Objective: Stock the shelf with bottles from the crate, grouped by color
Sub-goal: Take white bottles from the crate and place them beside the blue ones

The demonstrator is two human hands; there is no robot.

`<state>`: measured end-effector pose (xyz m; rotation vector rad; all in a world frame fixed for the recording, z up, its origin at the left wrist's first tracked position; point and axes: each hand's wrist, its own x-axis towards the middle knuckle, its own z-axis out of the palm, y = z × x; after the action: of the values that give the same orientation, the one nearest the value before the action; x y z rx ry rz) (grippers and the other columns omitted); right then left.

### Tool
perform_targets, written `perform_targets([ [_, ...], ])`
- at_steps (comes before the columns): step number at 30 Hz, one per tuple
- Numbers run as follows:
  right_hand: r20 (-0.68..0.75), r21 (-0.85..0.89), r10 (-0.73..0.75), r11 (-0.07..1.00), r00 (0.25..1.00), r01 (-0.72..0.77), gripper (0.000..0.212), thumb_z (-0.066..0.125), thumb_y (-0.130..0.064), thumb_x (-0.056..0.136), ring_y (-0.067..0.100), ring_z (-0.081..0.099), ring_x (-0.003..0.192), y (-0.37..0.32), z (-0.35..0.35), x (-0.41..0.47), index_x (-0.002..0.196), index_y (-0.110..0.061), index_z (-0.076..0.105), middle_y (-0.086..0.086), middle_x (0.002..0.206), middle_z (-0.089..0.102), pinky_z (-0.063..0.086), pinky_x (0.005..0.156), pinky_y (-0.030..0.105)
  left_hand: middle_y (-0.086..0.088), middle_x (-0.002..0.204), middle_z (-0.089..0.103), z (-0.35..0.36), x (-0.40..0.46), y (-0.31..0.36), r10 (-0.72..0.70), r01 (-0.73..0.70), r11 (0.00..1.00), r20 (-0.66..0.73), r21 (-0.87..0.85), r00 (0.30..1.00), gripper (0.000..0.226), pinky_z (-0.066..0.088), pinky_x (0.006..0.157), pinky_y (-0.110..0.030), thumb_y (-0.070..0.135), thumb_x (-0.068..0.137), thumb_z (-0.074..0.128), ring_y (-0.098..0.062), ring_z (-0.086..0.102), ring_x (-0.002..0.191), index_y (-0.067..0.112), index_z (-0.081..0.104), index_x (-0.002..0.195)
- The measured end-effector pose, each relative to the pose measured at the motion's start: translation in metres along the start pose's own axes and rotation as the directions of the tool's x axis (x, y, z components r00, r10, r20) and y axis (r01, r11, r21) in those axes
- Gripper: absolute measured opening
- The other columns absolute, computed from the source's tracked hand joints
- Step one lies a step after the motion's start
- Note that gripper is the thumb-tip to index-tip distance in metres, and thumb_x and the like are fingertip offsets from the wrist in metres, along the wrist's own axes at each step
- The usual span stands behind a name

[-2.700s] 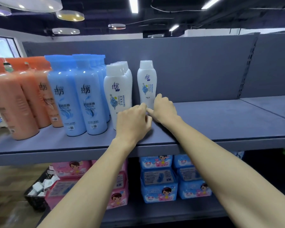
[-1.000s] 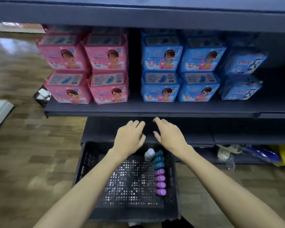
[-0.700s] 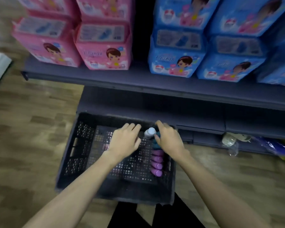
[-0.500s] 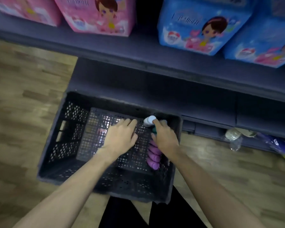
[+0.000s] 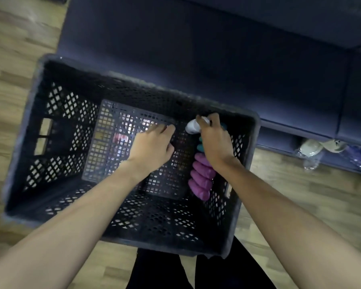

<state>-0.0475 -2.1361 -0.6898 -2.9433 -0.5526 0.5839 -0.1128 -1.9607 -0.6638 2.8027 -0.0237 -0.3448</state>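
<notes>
**At the crate's far right corner: white bottle gripped, row beside it exposed to disturbance**

Down on the wooden floor (image 5: 300,190), against the base of the dark shelf unit (image 5: 196,49), stands the black lattice crate (image 5: 40,113). Both of the person's arms reach into it from above.

Right hand (image 5: 215,140): fingers curled round the cap end of a white bottle (image 5: 191,127) at the far right corner of the crate. The bottle body is hidden below the hand; how firm the grip is cannot be told from the blurred frame.

Left hand (image 5: 152,146): fingers loosely bent, holding nothing, hovering over the crate floor just beside the white bottle.

Remaining stock: teal bottles (image 5: 200,146), mostly covered by the right hand, and a row of purple bottles (image 5: 201,177) along the right wall, packed touching one another.

Risks noted:
1. A hold on the cap end alone is likely weak. If the cap is smooth or loose, the bottle could slip on the lift and drop back onto the row.
2. The right wrist lies directly over the teal and purple bottles. A careless withdrawal could knock them over and mix the colours.
3. The corner is tight. The bottle could catch on the crate wall or rim on the way up.
4. The idle left hand offers no support; bringing it under the bottle body would reduce the first risk.
</notes>
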Motion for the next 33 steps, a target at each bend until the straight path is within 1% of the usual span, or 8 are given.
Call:
perform_targets([
  [5,0.054,-0.037,0.005,0.999,0.999,-0.003,0.054,0.044,-0.004,0.1,0.038,0.065,0.089,0.0,0.003,0.008,0.15,-0.021,0.036,0.014,0.139,0.039,0.05,0.066,0.037,-0.002,0.099,0.061,0.001,-0.008,0.004,0.014,-0.015,0.999,-0.002,-0.036,1.0,0.025,0.046,0.06,-0.033,0.022,0.087,0.052,-0.022,0.056,0.094,0.014,0.053,0.111],
  [9,0.035,-0.054,0.001,0.999,0.999,0.001,0.053,0.047,-0.01,0.101,0.036,0.066,0.087,0.004,0.012,0.014,0.151,-0.024,0.034,0.014,0.138,0.042,0.048,0.063,0.034,0.003,0.089,0.058,0.01,-0.017,0.003,0.012,-0.013,0.999,-0.03,-0.05,0.999,0.019,0.038,0.055,-0.028,0.022,0.086,0.053,-0.017,0.055,0.082,0.017,0.053,0.104],
  [15,0.074,-0.062,-0.027,0.998,0.997,0.032,0.04,0.048,-0.011,0.099,0.039,0.064,0.08,0.003,0.035,0.009,0.137,-0.02,0.04,0.017,0.126,0.045,0.05,0.059,0.04,0.004,0.081,0.055,0.037,-0.03,-0.001,-0.044,0.039,0.993,-0.039,-0.108,0.998,0.018,0.046,0.051,-0.03,0.021,0.084,0.055,-0.016,0.054,0.073,0.017,0.052,0.101],
  [18,0.038,-0.029,-0.013,0.999,0.999,0.014,0.042,0.05,-0.006,0.096,0.037,0.061,0.073,-0.003,0.045,0.007,0.135,-0.019,0.041,0.017,0.122,0.043,0.039,0.053,0.035,0.005,0.083,0.056,0.052,-0.039,-0.003,-0.056,0.053,0.992,-0.028,-0.112,0.998,0.019,0.043,0.053,-0.028,0.021,0.084,0.057,-0.015,0.053,0.072,0.017,0.053,0.102],
  [23,0.01,-0.021,-0.013,1.0,1.0,0.013,0.047,0.059,-0.003,0.09,0.034,0.06,0.07,0.001,0.041,0.01,0.129,-0.019,0.039,0.015,0.115,0.043,0.04,0.051,0.034,0.005,0.083,0.058,0.052,-0.048,-0.006,-0.047,0.045,0.993,-0.024,-0.105,0.999,0.017,0.041,0.053,-0.026,0.02,0.084,0.058,-0.012,0.051,0.072,0.017,0.053,0.1],
  [27,-0.026,0.037,0.004,0.999,1.0,-0.003,0.044,0.058,-0.013,0.094,0.039,0.06,0.073,0.002,0.006,-0.01,0.134,-0.021,0.04,0.013,0.114,0.045,0.047,0.058,0.04,0.004,0.086,0.058,0.017,-0.052,-0.01,-0.071,0.067,0.992,-0.031,-0.104,0.997,0.017,0.051,0.057,-0.034,0.023,0.087,0.054,-0.016,0.054,0.077,0.017,0.052,0.103],
  [30,-0.091,0.097,-0.024,0.995,0.996,0.033,0.047,0.06,-0.023,0.094,0.039,0.061,0.078,0.001,-0.042,-0.033,0.138,-0.023,0.041,0.011,0.115,0.047,0.049,0.062,0.042,0.001,0.093,0.059,-0.021,-0.049,-0.006,-0.045,0.04,0.997,-0.063,-0.071,0.997,0.021,0.046,0.06,-0.032,0.025,0.089,0.053,-0.02,0.055,0.085,0.015,0.051,0.108],
  [33,-0.155,0.112,-0.065,0.99,0.986,0.083,0.054,0.064,-0.028,0.092,0.036,0.064,0.089,-0.008,-0.093,-0.051,0.14,-0.02,0.04,0.009,0.117,0.051,0.051,0.066,0.043,0.0,0.089,0.059,-0.064,-0.04,0.008,0.007,-0.011,1.0,-0.153,-0.024,0.988,0.023,0.037,0.054,-0.03,0.024,0.084,0.057,-0.022,0.057,0.084,0.015,0.053,0.105],
])
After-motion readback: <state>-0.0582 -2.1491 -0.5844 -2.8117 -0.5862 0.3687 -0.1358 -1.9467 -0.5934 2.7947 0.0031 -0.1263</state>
